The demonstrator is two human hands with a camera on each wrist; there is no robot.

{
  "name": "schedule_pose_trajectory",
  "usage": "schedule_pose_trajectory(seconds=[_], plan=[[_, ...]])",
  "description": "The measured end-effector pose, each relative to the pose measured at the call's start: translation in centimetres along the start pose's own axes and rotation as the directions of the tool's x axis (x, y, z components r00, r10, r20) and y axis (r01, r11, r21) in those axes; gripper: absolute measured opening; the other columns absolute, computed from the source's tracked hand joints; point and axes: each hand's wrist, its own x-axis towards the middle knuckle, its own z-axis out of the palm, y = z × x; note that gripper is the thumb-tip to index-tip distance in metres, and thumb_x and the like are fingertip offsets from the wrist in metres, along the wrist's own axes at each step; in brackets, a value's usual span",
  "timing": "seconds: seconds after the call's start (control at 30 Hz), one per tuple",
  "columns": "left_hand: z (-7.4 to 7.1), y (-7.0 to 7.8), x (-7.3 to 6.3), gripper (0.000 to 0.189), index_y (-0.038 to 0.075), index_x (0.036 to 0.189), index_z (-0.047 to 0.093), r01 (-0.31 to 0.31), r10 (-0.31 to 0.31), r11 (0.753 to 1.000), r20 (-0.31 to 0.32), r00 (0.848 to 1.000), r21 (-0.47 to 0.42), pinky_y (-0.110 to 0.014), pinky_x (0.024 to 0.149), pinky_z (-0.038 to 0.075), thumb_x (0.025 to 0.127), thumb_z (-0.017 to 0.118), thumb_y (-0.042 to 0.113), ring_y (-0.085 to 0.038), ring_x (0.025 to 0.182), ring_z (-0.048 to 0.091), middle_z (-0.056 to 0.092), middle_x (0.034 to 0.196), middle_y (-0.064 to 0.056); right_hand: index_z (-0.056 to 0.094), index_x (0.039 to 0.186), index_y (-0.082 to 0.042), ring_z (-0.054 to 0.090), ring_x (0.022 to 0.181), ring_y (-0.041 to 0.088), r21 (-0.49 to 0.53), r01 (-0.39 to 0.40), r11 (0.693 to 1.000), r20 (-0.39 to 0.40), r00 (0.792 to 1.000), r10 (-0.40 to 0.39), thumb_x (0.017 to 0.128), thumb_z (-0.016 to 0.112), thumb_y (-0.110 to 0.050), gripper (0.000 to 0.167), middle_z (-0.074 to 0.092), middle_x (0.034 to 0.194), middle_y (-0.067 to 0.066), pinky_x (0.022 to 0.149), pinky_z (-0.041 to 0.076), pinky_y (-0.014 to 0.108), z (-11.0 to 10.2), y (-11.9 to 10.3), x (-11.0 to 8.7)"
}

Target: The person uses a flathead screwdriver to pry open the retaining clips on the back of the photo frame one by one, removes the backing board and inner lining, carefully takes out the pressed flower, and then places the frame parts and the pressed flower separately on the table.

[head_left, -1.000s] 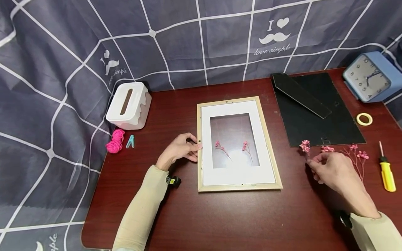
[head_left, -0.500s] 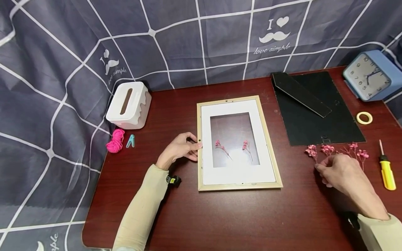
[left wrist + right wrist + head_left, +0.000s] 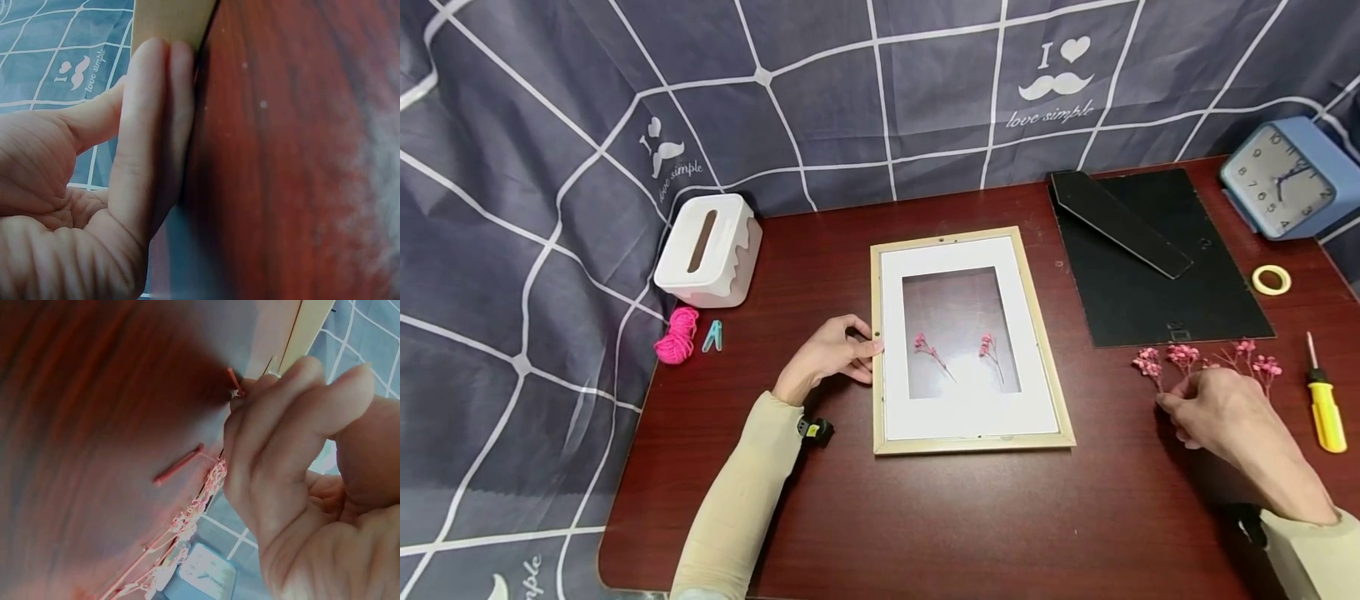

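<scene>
A light wood picture frame (image 3: pixel 970 444) lies on the table with a white mat (image 3: pixel 970 417) inside. Two small sprigs of pink flowers (image 3: pixel 987 348) lie within its opening. At the frame's left side, my left hand (image 3: pixel 833 354) rests its thumb on the edge, and its straight fingers (image 3: pixel 140 131) press against the wooden side. My right hand (image 3: pixel 1225 417), low over the table right of the frame, pinches the stem of a pink flower sprig (image 3: pixel 1147 362); a stem end (image 3: pixel 234 380) pokes out at its fingertips. More pink sprigs (image 3: pixel 1266 367) lie beside and partly under this hand.
Behind the right hand lies a black backing board (image 3: pixel 1157 317) with its stand. A blue clock (image 3: pixel 1285 179), tape roll (image 3: pixel 1271 280) and yellow screwdriver (image 3: pixel 1327 408) are at far right. At left stand a tissue box (image 3: pixel 707 250), pink yarn (image 3: pixel 677 336) and a blue clip (image 3: pixel 713 335).
My right hand has moved a little to the right with the flower sprig, bringing it beside the other sprigs. The left hand and frame have stayed in place.
</scene>
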Motion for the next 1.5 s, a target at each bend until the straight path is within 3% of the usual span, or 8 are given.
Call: schedule_pose_trajectory(seconds=[0.33, 0.5, 0.6, 0.8, 0.93, 1.2, 1.33, 1.5], plan=[[-0.1, -0.3, 0.0, 0.032, -0.005, 0.127, 0.052, -0.004, 0.004, 1.0, 0.009, 1.0, -0.015, -0.032, 0.067, 0.072, 0.105, 0.071, 0.006, -0.018, 0.066, 0.072, 0.072, 0.082, -0.01, 0.071, 0.082, -0.006, 0.06, 0.058, 0.018, -0.046, -0.007, 0.999, -0.063, 0.998, 0.004, 0.105, 0.07, -0.035, 0.037, 0.065, 0.057, -0.001, 0.055, 0.038, 0.03, -0.1, -1.5, -1.0], [-0.2, -0.2, -0.1, 0.032, -0.005, 0.127, 0.052, -0.006, 0.006, 1.0, 0.007, 1.0, -0.02, -0.032, 0.066, 0.072, 0.105, 0.072, 0.006, -0.018, 0.066, 0.072, 0.072, 0.081, -0.009, 0.073, 0.092, -0.003, 0.058, 0.061, 0.019, -0.042, 0.094, 0.995, -0.121, 0.988, -0.099, 0.103, 0.074, -0.031, 0.03, 0.066, 0.063, 0.001, 0.052, 0.04, 0.031, -0.1, -4.4, -1.7], [-0.2, -0.2, -0.1, 0.032, -0.005, 0.128, 0.052, -0.005, 0.005, 1.0, 0.01, 1.0, -0.015, -0.032, 0.066, 0.072, 0.105, 0.072, 0.006, -0.018, 0.066, 0.073, 0.072, 0.081, -0.009, 0.072, 0.1, 0.001, 0.06, 0.066, 0.022, -0.078, 0.195, 0.978, -0.156, 0.966, -0.206, 0.098, 0.08, -0.027, 0.029, 0.071, 0.072, 0.007, 0.055, 0.042, 0.032, 0.2, -6.6, -1.9], [-0.2, -0.1, -0.1, 0.032, -0.005, 0.127, 0.052, -0.01, 0.01, 1.0, 0.01, 1.0, -0.014, -0.032, 0.066, 0.072, 0.105, 0.072, 0.006, -0.017, 0.066, 0.072, 0.071, 0.081, -0.009, 0.073, 0.094, -0.004, 0.061, 0.067, 0.017, -0.104, 0.384, 0.917, -0.205, 0.894, -0.398, 0.093, 0.083, -0.022, 0.02, 0.073, 0.076, 0.004, 0.057, 0.046, 0.032, 1.8, -11.6, -1.8], [-0.2, -0.1, -0.1, 0.032, -0.005, 0.127, 0.052, -0.008, 0.008, 1.0, 0.01, 1.0, -0.016, -0.032, 0.066, 0.072, 0.105, 0.072, 0.006, -0.017, 0.066, 0.072, 0.071, 0.08, -0.009, 0.075, 0.099, -0.004, 0.062, 0.07, 0.013, -0.07, 0.465, 0.882, -0.179, 0.864, -0.47, 0.094, 0.083, -0.018, 0.016, 0.076, 0.08, 0.002, 0.059, 0.048, 0.029, 2.8, -14.8, -1.5], [-0.4, -0.1, 0.1, 0.033, -0.005, 0.128, 0.052, 0.0, 0.0, 0.999, 0.006, 1.0, -0.032, -0.032, 0.066, 0.072, 0.104, 0.073, 0.006, -0.018, 0.066, 0.072, 0.071, 0.081, -0.009, 0.074, 0.095, -0.003, 0.064, 0.074, 0.015, -0.065, 0.543, 0.837, -0.049, 0.836, -0.547, 0.094, 0.075, -0.01, 0.007, 0.073, 0.081, 0.002, 0.067, 0.055, 0.033, 4.6, -20.4, 0.9], [-0.5, -0.2, 0.3, 0.034, -0.005, 0.128, 0.053, 0.002, -0.002, 1.0, 0.002, 1.0, -0.03, -0.032, 0.066, 0.072, 0.104, 0.073, 0.006, -0.018, 0.066, 0.072, 0.071, 0.081, -0.01, 0.068, 0.08, -0.004, 0.051, 0.066, 0.012, -0.075, 0.575, 0.815, 0.011, 0.817, -0.576, 0.095, 0.075, -0.008, 0.017, 0.06, 0.072, 0.0, 0.058, 0.045, 0.025, 5.3, -22.2, 2.1], [-0.4, -0.2, 0.2, 0.034, -0.004, 0.129, 0.052, 0.008, -0.008, 1.0, 0.006, 1.0, -0.028, -0.033, 0.067, 0.072, 0.104, 0.073, 0.007, -0.018, 0.067, 0.071, 0.071, 0.083, -0.009, 0.058, 0.067, -0.01, 0.045, 0.063, 0.012, -0.074, 0.573, 0.816, 0.063, 0.82, -0.569, 0.096, 0.074, -0.008, 0.033, 0.05, 0.065, -0.003, 0.054, 0.035, 0.022, 5.9, -23.3, 3.3]])
